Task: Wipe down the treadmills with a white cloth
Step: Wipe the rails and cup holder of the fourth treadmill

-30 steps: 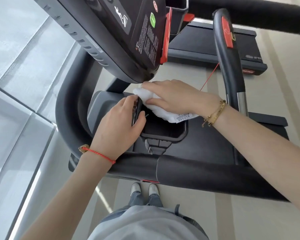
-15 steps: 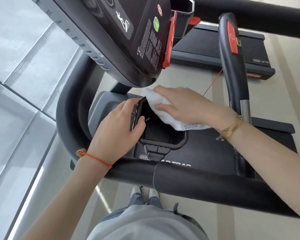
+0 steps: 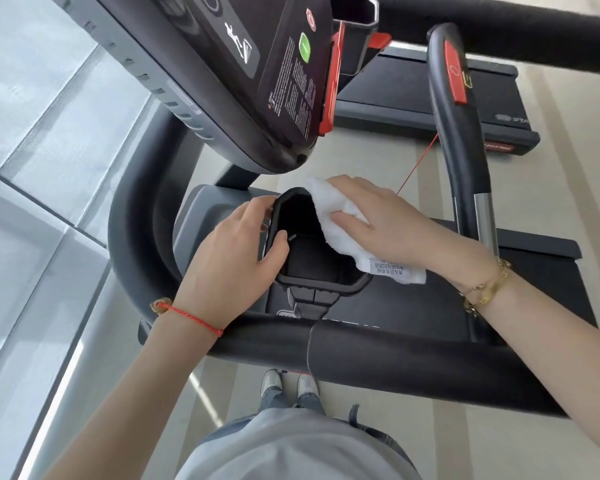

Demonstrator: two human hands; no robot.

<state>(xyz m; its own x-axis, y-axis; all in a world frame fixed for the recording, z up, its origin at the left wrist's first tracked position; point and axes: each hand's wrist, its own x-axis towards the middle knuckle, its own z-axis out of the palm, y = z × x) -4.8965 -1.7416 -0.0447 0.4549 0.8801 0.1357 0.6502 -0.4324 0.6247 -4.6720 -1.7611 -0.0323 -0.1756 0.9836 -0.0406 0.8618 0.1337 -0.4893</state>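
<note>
White cloth (image 3: 340,233) under flat-fingered right hand (image 3: 392,223) at black tray (image 3: 321,289) rim — left hand (image 3: 232,261) gripping opposite rim.

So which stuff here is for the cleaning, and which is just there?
For the cleaning: white cloth, right hand pressing it, left hand gripping the black tray.

Just there: other treadmill, red cord, bracelets.
</note>
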